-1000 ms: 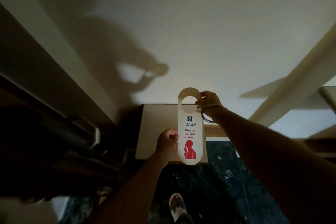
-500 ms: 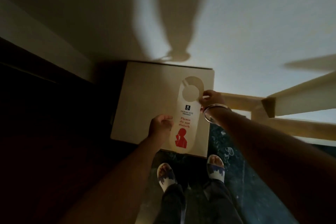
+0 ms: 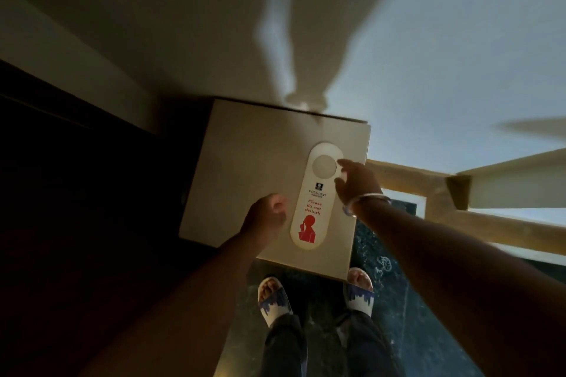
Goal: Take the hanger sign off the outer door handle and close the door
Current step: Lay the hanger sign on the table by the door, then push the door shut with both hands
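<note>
Both hands are down over a pale square tabletop (image 3: pixel 245 180), with the white oblong door-hanger sign (image 3: pixel 317 196) lying flat on it between them, toward the right side of the top. That sign has a round hole at its far end, a small dark logo below the hole, red "Please do not disturb" lettering and a red shushing figure at the near end. Left hand (image 3: pixel 268 217) sits at the sign's left edge near the bottom, fingers curled in loosely, and honestly I can't tell if it's pinching the edge or just resting beside it. Right hand (image 3: pixel 355 182) is at the sign's far right edge by the hole, fingers spread a bit with the tips touching the card, not wrapped round it. A thin silver bangle (image 3: pixel 364 200) is on that wrist. Closer to the camera, two feet in white-and-blue slide sandals (image 3: pixel 274 300) stand on a dark marbled floor (image 3: pixel 382 257). A light wooden rail (image 3: pixel 435 184) runs off to the right, and the left side is too dark to make out.
</note>
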Action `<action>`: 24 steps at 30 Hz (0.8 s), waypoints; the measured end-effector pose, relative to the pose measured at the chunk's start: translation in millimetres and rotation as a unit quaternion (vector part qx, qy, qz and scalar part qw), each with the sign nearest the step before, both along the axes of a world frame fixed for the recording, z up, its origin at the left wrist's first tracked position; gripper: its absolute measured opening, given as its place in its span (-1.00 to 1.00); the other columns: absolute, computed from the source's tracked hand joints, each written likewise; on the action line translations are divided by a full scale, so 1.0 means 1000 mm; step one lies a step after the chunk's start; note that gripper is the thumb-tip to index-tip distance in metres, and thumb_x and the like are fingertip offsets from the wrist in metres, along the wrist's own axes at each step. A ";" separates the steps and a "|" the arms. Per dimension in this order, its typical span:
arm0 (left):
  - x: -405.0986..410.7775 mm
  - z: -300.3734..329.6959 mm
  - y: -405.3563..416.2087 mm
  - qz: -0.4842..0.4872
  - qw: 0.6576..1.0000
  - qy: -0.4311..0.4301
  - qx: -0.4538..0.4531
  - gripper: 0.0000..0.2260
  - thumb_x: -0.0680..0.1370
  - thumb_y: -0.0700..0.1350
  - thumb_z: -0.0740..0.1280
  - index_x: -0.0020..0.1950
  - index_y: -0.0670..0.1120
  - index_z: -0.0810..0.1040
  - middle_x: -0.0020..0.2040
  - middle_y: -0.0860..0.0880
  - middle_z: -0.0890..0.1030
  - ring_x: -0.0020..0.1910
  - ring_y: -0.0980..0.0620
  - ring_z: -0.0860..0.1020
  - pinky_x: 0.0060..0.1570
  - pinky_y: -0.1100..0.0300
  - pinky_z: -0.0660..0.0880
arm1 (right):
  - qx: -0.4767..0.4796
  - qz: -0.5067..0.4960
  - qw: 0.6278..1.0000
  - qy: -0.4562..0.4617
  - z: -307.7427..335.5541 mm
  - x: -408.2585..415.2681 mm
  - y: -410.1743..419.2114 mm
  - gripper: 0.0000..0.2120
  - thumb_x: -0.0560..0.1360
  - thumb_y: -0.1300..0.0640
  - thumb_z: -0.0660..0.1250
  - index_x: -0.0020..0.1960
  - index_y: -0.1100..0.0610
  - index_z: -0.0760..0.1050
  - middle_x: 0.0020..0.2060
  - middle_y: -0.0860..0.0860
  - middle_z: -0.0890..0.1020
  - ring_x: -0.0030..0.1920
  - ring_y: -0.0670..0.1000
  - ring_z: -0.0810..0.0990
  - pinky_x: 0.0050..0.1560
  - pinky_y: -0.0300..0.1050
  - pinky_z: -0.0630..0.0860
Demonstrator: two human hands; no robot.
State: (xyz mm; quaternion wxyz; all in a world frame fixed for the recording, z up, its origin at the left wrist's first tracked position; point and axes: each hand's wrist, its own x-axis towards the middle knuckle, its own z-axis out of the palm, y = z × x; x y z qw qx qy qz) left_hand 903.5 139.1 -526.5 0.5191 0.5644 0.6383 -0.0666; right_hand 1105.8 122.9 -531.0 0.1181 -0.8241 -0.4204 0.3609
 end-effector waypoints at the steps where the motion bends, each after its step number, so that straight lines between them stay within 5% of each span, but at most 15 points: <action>1: -0.005 0.017 0.000 -0.035 0.999 0.019 0.018 -0.60 0.59 -0.14 0.24 0.45 -0.05 0.38 0.38 -0.06 0.51 0.30 -0.02 0.49 0.13 0.18 0.44 | 0.015 0.048 0.998 -0.024 0.020 -0.004 -0.004 -0.55 0.51 0.18 0.31 0.38 0.10 0.36 0.21 0.15 0.56 0.16 0.16 0.56 0.09 0.01 0.50; 4: -0.023 0.087 0.003 -0.185 0.973 0.114 0.079 -0.49 0.57 -0.04 0.22 0.53 0.02 0.23 0.44 -0.06 0.43 0.33 -0.10 0.46 0.12 0.11 0.40 | 0.068 0.162 0.979 -0.107 0.094 -0.014 -0.010 -0.48 0.50 0.10 0.32 0.43 0.07 0.29 0.34 0.16 0.47 0.26 0.20 0.50 0.16 0.10 0.50; 9: -0.056 0.231 0.013 -0.369 0.866 0.286 0.178 -0.40 0.54 0.08 0.26 0.54 0.00 0.16 0.44 -0.08 0.39 0.32 -0.16 0.43 0.28 -0.07 0.37 | 0.127 0.193 0.962 -0.145 0.215 -0.033 -0.012 -0.37 0.51 -0.03 0.29 0.51 0.05 0.17 0.50 0.14 0.26 0.48 0.21 0.20 0.41 0.16 0.20; 14: -0.089 0.375 0.014 -0.350 0.820 0.396 0.219 -0.41 0.56 0.16 0.26 0.51 -0.06 0.20 0.48 -0.14 0.34 0.43 -0.19 0.32 0.39 -0.19 0.23 | 0.236 0.234 0.936 -0.118 0.296 -0.077 -0.004 -0.26 0.45 -0.21 0.25 0.53 0.01 0.11 0.54 0.12 0.16 0.52 0.21 0.08 0.45 0.25 0.03; 19: -0.123 0.482 -0.018 -0.348 0.719 0.556 0.229 -0.29 0.57 0.25 0.17 0.59 -0.06 0.01 0.59 -0.20 0.06 0.56 -0.23 -0.02 0.45 -0.29 -0.19 | 0.326 0.297 0.897 -0.035 0.356 -0.158 0.007 -0.19 0.44 -0.35 0.11 0.55 0.02 0.00 0.55 0.13 0.09 0.53 0.22 0.00 0.45 0.28 -0.03; 24: -0.164 0.580 -0.059 -0.299 0.642 0.668 0.229 -0.24 0.54 0.33 0.10 0.59 -0.04 -0.05 0.61 -0.21 -0.05 0.57 -0.24 -0.11 0.42 -0.29 -0.31 | 0.364 0.337 0.861 0.115 0.416 -0.249 -0.013 -0.10 0.37 -0.48 -0.04 0.56 -0.01 -0.08 0.57 0.10 0.01 0.55 0.16 -0.10 0.48 0.28 -0.12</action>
